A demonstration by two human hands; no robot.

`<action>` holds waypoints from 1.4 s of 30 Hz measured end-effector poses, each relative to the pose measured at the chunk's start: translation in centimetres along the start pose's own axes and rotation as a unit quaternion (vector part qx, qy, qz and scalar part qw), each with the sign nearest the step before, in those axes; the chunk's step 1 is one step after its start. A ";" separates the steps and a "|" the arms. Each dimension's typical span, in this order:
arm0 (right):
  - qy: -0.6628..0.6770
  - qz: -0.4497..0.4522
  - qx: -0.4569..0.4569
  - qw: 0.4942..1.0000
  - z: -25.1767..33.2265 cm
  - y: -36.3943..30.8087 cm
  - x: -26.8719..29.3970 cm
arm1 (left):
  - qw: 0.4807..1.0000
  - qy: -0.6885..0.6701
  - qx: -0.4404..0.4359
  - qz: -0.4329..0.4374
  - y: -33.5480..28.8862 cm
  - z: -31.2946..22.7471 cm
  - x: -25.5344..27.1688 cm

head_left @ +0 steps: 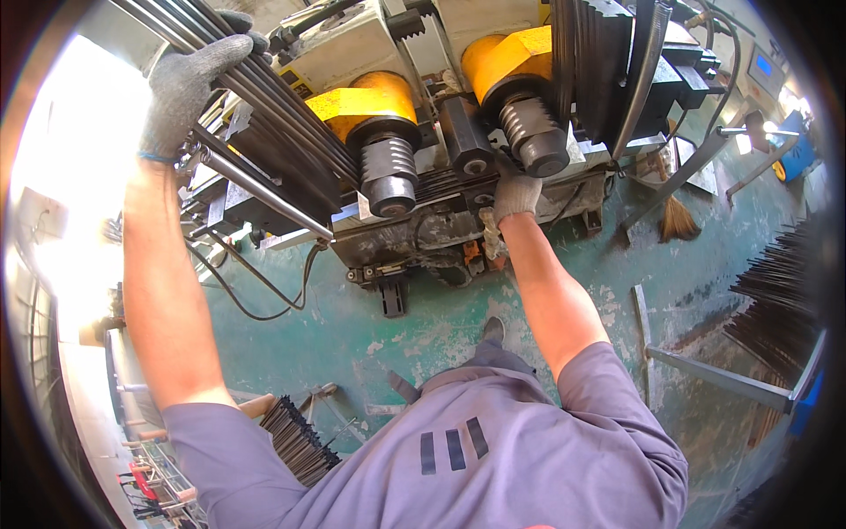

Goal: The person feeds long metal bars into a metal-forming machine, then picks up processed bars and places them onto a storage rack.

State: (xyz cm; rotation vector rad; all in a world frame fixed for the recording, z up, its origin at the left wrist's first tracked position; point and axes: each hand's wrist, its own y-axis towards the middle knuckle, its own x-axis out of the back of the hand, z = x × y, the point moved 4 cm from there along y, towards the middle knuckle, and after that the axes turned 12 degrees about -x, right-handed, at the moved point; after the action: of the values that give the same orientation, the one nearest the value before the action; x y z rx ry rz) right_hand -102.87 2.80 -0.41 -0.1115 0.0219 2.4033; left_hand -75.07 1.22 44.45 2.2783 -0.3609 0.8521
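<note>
Head view: nearer left hand (188,88) curls around rods (286,116) slanting down rightward; right hand (515,194), I cannot tell its grip.

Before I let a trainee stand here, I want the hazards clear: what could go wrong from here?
The right hand sits close beside a ridged cylinder, its fingers partly hidden; they could get pinched if that part moves. The left hand is wrapped over a bundle of thin dark rods, which might slide apart if held unevenly. A black cable hangs in a loop and could snag something.
</note>
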 end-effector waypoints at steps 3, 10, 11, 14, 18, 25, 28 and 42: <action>0.026 0.019 -0.052 0.998 -0.4 -0.2 -0.3 | 0.998 0.042 -0.034 -0.041 0.0 1.7 0.3; -0.029 0.058 -0.043 0.997 -1.7 0.2 -0.5 | 0.976 0.211 -0.045 -0.018 -1.0 -0.4 1.5; 0.010 0.056 -0.058 0.997 -1.2 -0.5 -0.3 | 0.986 0.164 -0.034 -0.018 -2.4 -1.0 1.9; 0.198 0.008 -0.162 0.967 3.0 -7.0 3.7 | 0.999 -0.035 0.017 -0.005 -7.2 -1.6 1.7; 0.204 -0.067 -0.214 0.953 1.5 -14.0 15.0 | 0.995 -0.056 -0.010 -0.087 -16.2 -7.0 -3.4; 0.104 -0.247 -0.184 0.946 1.1 -24.0 46.3 | 0.906 -0.374 0.083 -0.182 -29.0 -7.6 -15.3; -0.067 -0.429 -0.048 0.900 5.7 -27.7 61.8 | 0.826 -0.493 0.240 -0.128 -33.1 -8.1 -25.5; -0.486 -0.553 -0.034 0.675 23.1 -21.5 110.5 | 0.472 -0.649 0.565 0.194 -47.9 -30.7 -68.6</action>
State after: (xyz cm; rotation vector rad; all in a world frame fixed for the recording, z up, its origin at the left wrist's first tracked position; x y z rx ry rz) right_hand -171.73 93.82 13.38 0.8859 -0.4885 0.9834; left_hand -119.02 58.83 -7.37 3.7486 -1.2724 -1.2849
